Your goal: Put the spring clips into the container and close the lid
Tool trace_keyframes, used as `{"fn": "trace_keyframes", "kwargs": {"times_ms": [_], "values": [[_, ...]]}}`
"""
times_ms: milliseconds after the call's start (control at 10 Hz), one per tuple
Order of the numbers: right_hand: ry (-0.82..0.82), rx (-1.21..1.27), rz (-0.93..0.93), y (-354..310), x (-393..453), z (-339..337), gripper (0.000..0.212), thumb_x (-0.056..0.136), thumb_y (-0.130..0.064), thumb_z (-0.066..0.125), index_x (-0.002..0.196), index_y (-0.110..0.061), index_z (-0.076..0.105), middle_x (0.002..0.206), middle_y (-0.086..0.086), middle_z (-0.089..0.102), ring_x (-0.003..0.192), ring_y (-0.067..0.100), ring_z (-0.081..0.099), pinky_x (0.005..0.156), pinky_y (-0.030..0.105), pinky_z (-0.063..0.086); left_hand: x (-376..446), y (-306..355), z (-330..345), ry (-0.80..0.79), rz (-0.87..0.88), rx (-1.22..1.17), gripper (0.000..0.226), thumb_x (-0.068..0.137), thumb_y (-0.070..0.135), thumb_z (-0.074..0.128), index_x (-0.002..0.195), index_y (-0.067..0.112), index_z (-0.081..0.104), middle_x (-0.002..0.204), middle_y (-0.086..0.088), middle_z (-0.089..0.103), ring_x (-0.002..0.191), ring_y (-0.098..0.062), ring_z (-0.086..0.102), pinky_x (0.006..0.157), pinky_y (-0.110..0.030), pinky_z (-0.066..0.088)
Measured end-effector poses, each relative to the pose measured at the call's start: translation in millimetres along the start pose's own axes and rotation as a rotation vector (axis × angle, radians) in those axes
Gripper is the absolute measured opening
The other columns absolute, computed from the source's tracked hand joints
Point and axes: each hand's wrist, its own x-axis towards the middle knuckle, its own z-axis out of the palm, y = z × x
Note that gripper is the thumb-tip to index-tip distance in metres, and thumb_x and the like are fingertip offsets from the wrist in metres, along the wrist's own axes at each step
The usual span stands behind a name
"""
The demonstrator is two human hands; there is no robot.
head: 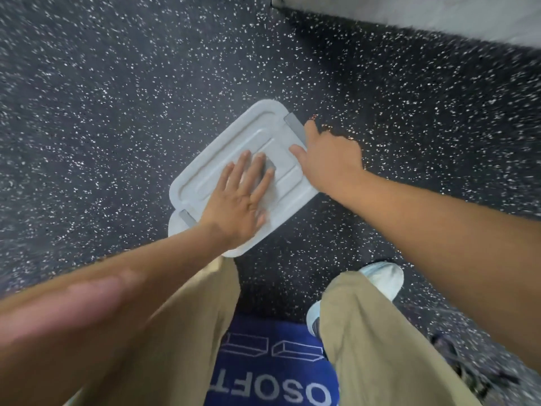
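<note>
A white plastic container stands on the speckled floor, covered by its white ribbed lid [234, 148]. Only a sliver of the container's rim [175, 227] shows under the lid at the near left. My left hand [243, 194] lies flat on the lid with its fingers spread. My right hand [328, 153] rests at the lid's right edge, thumb on top and fingers curled around the grey latch [294, 124]. A second grey latch [187, 216] sits at the near left end. No spring clips are in sight; the inside of the container is hidden.
The floor [117, 112] is dark rubber with white specks. A pale wall base [424, 16] runs across the far right corner. My legs in tan trousers and a pale shoe [386, 276] stand just behind the container. A blue printed mat [263, 361] lies between my feet.
</note>
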Motion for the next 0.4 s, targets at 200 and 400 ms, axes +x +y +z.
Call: {"fn": "trace_keyframes", "kwargs": {"times_ms": [200,400], "values": [[-0.177,-0.02,0.123,18,-55,-66,0.048,0.102,-0.043,0.032,0.138,-0.012,0.034,0.121,0.015,0.059,0.095,0.033,0.064,0.062,0.037,0.041,7,4,-89,-0.204,0.009,0.021,0.065,0.096,0.031,0.043,0.155,0.012,0.021,0.158,-0.017,0.026,0.139,-0.036,0.029,0.108,-0.047,0.036],[-0.165,0.082,0.215,47,-129,-166,0.047,0.1,-0.046,0.039,0.134,-0.014,0.039,0.114,0.013,0.062,0.093,0.034,0.065,0.063,0.038,0.043,-23,20,-219,-0.181,0.042,-0.067,0.04,0.099,0.034,0.046,0.133,0.012,0.048,0.132,-0.015,0.054,0.12,-0.035,0.048,0.095,-0.047,0.045]]}}
